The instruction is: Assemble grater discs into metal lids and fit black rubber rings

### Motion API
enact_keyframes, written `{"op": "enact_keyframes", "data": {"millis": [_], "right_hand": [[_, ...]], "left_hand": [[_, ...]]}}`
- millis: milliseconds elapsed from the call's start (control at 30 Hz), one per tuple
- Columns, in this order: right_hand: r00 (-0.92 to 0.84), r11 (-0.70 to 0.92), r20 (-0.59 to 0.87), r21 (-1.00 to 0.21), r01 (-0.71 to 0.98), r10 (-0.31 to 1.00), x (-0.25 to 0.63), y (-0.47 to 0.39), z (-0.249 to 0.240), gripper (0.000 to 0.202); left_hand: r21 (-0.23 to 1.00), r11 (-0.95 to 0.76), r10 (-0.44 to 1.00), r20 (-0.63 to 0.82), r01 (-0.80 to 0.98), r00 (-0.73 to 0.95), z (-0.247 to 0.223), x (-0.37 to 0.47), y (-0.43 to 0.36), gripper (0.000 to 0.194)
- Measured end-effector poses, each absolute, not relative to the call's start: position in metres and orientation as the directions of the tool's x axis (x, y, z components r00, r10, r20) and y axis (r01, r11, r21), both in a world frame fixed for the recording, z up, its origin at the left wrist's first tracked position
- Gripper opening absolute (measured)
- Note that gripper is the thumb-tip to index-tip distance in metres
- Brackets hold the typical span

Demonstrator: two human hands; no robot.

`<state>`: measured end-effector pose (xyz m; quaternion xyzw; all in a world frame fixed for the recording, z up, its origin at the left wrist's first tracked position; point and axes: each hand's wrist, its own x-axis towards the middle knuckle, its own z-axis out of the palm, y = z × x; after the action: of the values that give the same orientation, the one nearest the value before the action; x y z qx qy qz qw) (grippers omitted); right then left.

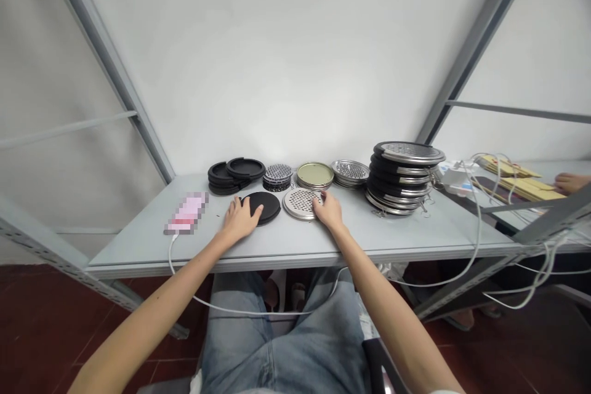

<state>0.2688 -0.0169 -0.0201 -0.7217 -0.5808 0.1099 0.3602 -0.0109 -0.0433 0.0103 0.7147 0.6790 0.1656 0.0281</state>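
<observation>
A round black disc (265,205) lies flat near the middle of the table. Over its left rim rests my left hand (240,219), fingers spread and thumb on top. Just right of it, a round silver metal plate with many slots (300,202) lies on the table. My right hand (329,209) pinches that plate's right edge between thumb and fingers. Behind my hands stand a pile of black rings (231,175), a small stack of studded discs (277,176), a stack of greenish round plates (314,174) and a stack of perforated metal discs (351,171).
A tall stack of black-rimmed metal discs (402,181) stands at the right. On the left lies a blurred phone (188,212) whose white cable (221,309) loops across my lap. Yellow pieces (526,186) and another person's hand (572,183) are beyond the right frame post.
</observation>
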Motion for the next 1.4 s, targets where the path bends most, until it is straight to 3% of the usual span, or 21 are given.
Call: {"op": "enact_keyframes", "data": {"millis": [200, 433, 567, 700, 867, 1033, 1167, 1267, 1333, 1400], "right_hand": [[0.339, -0.043, 0.184, -0.825, 0.564, 0.923, 0.281, -0.005, -0.032, 0.068], [0.372, 0.099, 0.146, -0.985, 0.143, 0.916, 0.283, -0.003, -0.032, 0.078], [0.439, 0.159, 0.095, -0.981, -0.111, 0.893, 0.28, -0.007, -0.024, 0.075], [0.405, 0.157, 0.001, -0.923, -0.351, 0.914, 0.282, -0.006, -0.021, 0.052], [0.397, 0.178, -0.048, -0.839, -0.514, 0.917, 0.284, -0.007, -0.018, 0.037], [0.29, 0.121, -0.045, -0.839, -0.531, 0.956, 0.276, -0.01, -0.016, 0.034], [0.23, 0.071, -0.044, -0.882, -0.466, 0.972, 0.27, -0.009, -0.019, 0.039], [0.192, 0.062, 0.001, -0.949, -0.31, 0.981, 0.268, -0.009, -0.022, 0.044], [0.164, 0.112, 0.09, -0.985, -0.13, 0.982, 0.266, -0.012, -0.023, 0.053], [0.113, 0.188, 0.191, -0.981, 0.042, 0.975, 0.264, -0.015, -0.024, 0.061]], "left_hand": [[0.408, -0.271, 0.953, 0.242, 0.872, 0.183, -0.014, -0.03, -0.013, 0.06], [0.518, -0.409, 0.907, 0.322, 0.751, 0.272, -0.021, -0.062, 0.006, 0.066], [0.534, -0.455, 0.89, 0.294, 0.712, 0.348, -0.016, -0.064, 0.008, 0.068], [0.568, -0.486, 0.874, 0.304, 0.664, 0.38, -0.014, -0.06, 0.008, 0.068], [0.615, -0.538, 0.843, 0.405, 0.576, 0.354, -0.013, -0.043, 0.008, 0.065], [0.681, -0.551, 0.834, 0.44, 0.482, 0.332, -0.014, -0.015, 0.005, 0.054], [0.658, -0.563, 0.824, 0.497, 0.501, 0.273, -0.013, 0.003, -0.005, 0.057], [0.569, -0.614, 0.789, 0.461, 0.547, 0.406, -0.01, 0.004, -0.013, 0.08], [0.493, -0.658, 0.753, 0.422, 0.569, 0.505, -0.008, 0.002, -0.018, 0.105], [0.455, -0.676, 0.736, 0.393, 0.579, 0.551, -0.006, 0.0, -0.021, 0.119]]}}
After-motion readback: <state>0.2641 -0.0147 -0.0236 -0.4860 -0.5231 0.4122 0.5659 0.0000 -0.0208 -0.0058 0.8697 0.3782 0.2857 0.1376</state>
